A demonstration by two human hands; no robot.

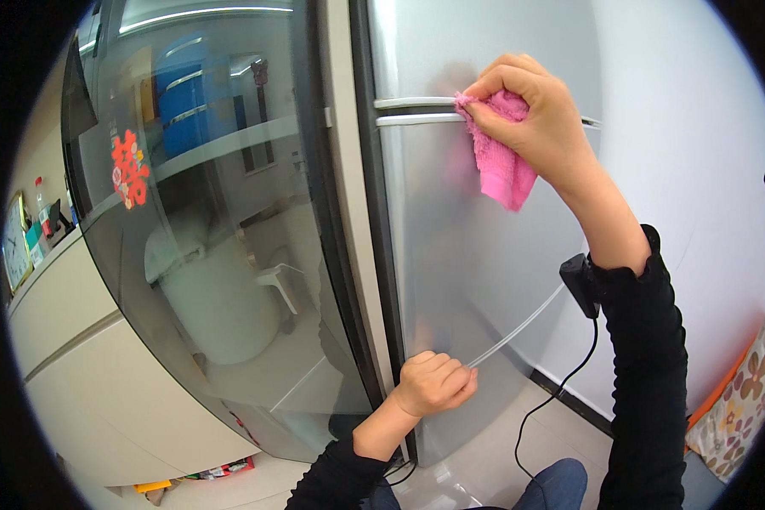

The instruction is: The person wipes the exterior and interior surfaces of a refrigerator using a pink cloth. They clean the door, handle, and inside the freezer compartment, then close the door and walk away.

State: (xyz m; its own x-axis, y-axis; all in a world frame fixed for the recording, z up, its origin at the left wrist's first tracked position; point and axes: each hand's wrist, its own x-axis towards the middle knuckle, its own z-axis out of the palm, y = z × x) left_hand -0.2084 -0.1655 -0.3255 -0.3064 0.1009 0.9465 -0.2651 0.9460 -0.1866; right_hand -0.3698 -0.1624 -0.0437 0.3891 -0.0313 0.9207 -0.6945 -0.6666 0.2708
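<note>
My right hand [529,115] pinches a pink terry cloth [500,166] against the white trim strips [414,119] at the seam between the two doors of a silver refrigerator [446,255]. The cloth hangs down over the top of the lower door. Lower down, my left hand [435,386] is curled, its knuckles in front of the lower door. A thin white cord [516,333] runs from it up to a black device [580,285] at my right wrist. Whether the left fingers hold the cord cannot be told.
Left of the refrigerator stands a dark glass door [229,191] with a red paper decoration [129,170]. Beyond it is a cream cabinet [127,389] with a clock [16,245] on top. A black cable [528,414] hangs near my knee. A flowered cushion [739,408] lies at the right.
</note>
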